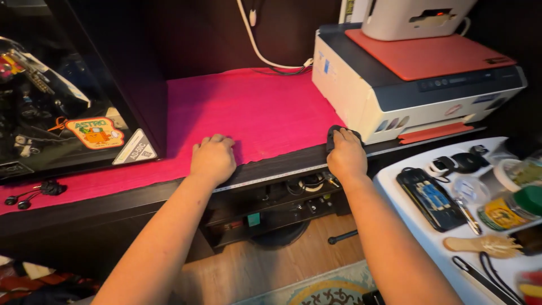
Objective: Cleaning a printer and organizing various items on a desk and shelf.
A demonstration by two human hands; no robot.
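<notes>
My right hand (345, 157) grips a black tape measure (337, 133) at the front edge of a dark desk, beside the printer. Its pale blade (271, 175) runs left along the desk's edge to my left hand (213, 158). That hand lies knuckles up with curled fingers, pressing the blade's end down where the pink cloth (254, 107) meets the edge. The blade's tip is hidden under that hand.
A white and grey printer (418, 85) with a red lid stands at the right of the desk. A glass-sided computer case (68, 101) stands at the left, with black earphones (28, 196) in front. A white side table (395, 186) at the right holds tools and jars.
</notes>
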